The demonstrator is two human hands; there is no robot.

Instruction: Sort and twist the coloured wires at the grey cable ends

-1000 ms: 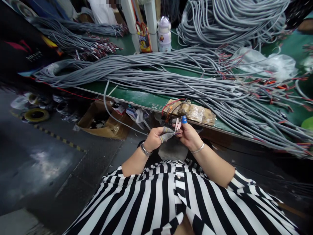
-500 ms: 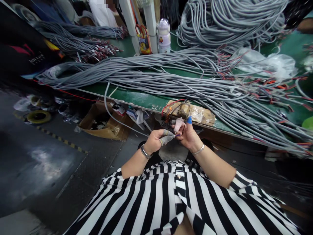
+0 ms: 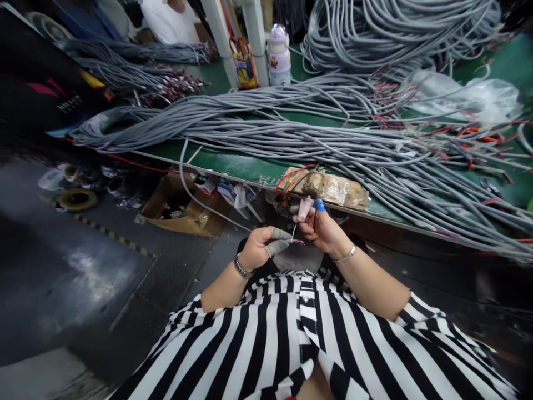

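Note:
My left hand [image 3: 255, 248] is closed, its grey-wrapped thumb and fingertip pinching the end of a grey cable [image 3: 208, 208]. Short coloured wires [image 3: 298, 242], blue and red among them, stick out past those fingertips. A thin white wire [image 3: 294, 231] rises from the same end to the curled fingers of my right hand [image 3: 322, 230]. That hand seems to grip the wire, though the contact point is small and partly hidden. One right digit has a blue cover [image 3: 320, 204]; a pale pinkish wrap [image 3: 306, 209] shows beside it.
A taped cardboard block [image 3: 339, 191] with dark and orange leads lies on the green bench edge [image 3: 250, 169]. Long bundles of grey cable [image 3: 266, 136] cover the bench. Behind stand a lilac bottle [image 3: 278, 55] and a post. Below is an open carton [image 3: 183, 216]. A person in white sits across.
My hands have drawn slightly apart at the cable end. The white wire now stretches upward between them, away from the coloured wires. The view has shifted a little.

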